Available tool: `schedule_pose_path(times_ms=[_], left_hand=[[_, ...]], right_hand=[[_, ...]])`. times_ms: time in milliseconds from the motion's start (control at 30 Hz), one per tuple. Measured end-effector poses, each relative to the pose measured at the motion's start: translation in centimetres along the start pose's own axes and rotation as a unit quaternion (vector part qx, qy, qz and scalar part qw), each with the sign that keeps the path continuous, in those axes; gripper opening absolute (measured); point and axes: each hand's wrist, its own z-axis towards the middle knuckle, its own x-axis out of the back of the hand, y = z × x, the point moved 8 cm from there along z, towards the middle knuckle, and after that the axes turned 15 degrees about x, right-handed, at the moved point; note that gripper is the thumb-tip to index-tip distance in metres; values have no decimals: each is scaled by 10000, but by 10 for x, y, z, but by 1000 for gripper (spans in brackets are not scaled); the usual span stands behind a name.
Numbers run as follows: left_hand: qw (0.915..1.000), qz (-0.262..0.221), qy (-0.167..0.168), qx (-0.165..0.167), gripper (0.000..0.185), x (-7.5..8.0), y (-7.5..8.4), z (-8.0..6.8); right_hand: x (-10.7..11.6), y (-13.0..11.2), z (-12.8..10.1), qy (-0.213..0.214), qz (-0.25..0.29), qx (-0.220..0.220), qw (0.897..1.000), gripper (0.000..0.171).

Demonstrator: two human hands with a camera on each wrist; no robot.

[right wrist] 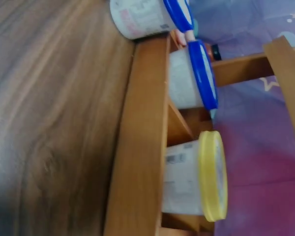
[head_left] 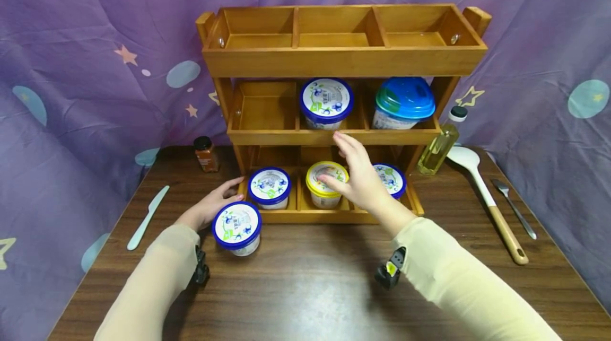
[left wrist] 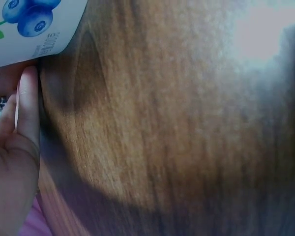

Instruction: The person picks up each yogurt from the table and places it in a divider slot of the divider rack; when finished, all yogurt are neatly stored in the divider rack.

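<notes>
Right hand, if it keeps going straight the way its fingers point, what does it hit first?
Probably the blue-lidded tub in the rack's middle shelf. The right hand hangs open over the yellow-lidded tub, fingers aimed up and back; depth is unclear.

— What hangs behind everything?

— A purple cloth backdrop (head_left: 95,38), creased, printed with pale blue ovals and small pink and yellow stars. It runs down both sides too.

— And the furniture?

— A dark brown wood-grain tabletop (head_left: 315,282), with a soft patch of light glaring off its middle. At its back stands a three-tier wooden rack (head_left: 343,60), each tier split into three compartments.
</notes>
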Motion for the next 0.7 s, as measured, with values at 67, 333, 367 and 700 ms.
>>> schedule_pose_path(times_ms=[67,333,367,700], left_hand=[[10000,10,7,-32,64,0,0,0],[10000,-26,55,-50,66,-1,-4,5],[10000,-33,53,-51,66,-2,-4,5],[9999,40,119,-95,65,-1,-2,3]], right_hand=[[-9,-3,-2,-128,116,-3,9999,79],[-58,-23,-12,-1023,437,-15,9938,73],[-65,-26,-13,-1182,496,-10,9917,73],[-118,-56,-21,-2272,1201,47,9664,69]])
